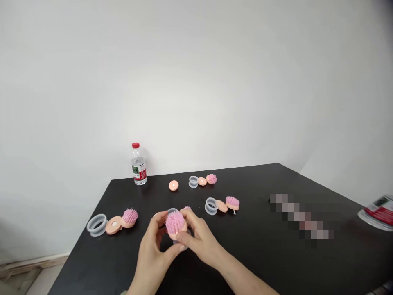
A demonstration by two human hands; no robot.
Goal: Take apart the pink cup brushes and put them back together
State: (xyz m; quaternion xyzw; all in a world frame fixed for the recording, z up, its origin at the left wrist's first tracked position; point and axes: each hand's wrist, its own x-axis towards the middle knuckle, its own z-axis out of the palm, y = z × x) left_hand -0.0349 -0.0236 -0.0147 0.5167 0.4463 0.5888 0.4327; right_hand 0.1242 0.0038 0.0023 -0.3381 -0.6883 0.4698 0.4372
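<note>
Both hands are closed around a small round brush [175,223] with pink bristles and a peach base, held low over the table with the bristles up. My left hand [153,250] grips its left side, fingers curled and thumb below. My right hand [201,235] holds the right side, its thumb pressed on the peach base. Part of a clear plastic piece [172,210] shows behind the brush, and more clear plastic shows under it. How these pieces join is hidden by the fingers. Some pink bristles peek out behind my right fingers.
On the black table [251,250] lie sets of a clear ring [97,225], a peach disc [114,225] and a pink brush [129,218]. A lone peach disc [173,185] and a water bottle [139,170] are farther back. Another labelled object [380,211] lies at right, near a pixelated strip.
</note>
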